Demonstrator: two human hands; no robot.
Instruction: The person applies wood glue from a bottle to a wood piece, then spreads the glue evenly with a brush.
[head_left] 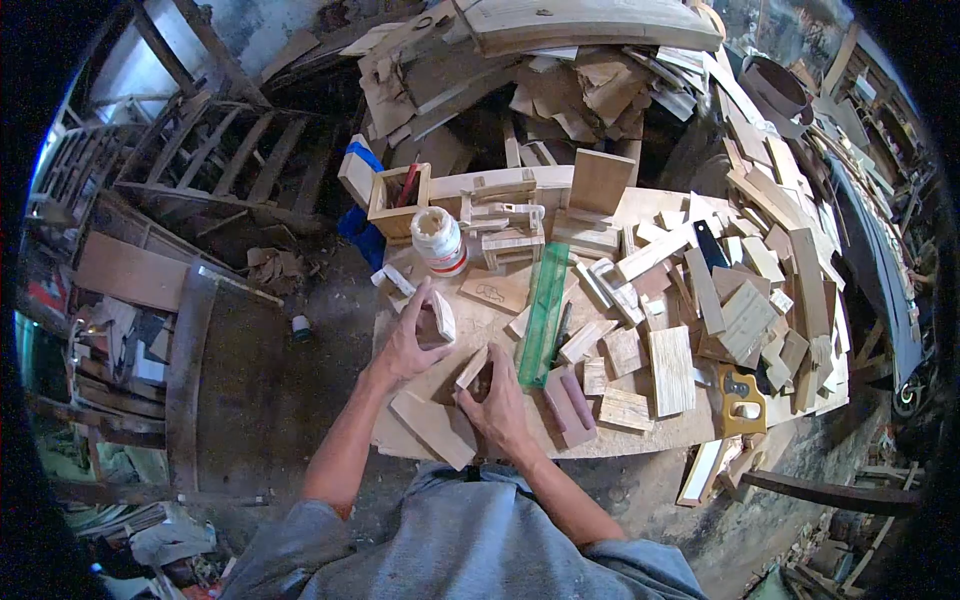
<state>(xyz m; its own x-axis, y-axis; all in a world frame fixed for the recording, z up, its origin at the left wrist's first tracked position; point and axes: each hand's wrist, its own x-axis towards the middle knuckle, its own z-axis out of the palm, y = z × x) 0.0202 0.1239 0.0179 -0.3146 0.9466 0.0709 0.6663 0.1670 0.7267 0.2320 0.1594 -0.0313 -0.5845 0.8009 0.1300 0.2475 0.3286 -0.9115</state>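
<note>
My left hand [405, 350] is closed on a small pale wooden block [443, 317], held on edge between thumb and fingers. Lower and to the right, my right hand [498, 402] grips a thin wooden piece [472, 368], partly covered by its fingers. A flat board [434, 428] lies between my forearms near the front edge. Just beyond my left hand stands an open white jar [438, 242] with a crusted rim. A green ruler [544, 315] rests to the right of my right hand, and beside it lies a wooden piece with purplish strips [571, 405].
Loose wood offcuts [745, 310] heap up on the right of the workbench [640, 440]. A yellow-handled saw [741, 403] lies by the front right edge. At the back are an open wooden box [399, 190] and an upright board [601, 182]. Wooden frames [215, 150] fill the left side.
</note>
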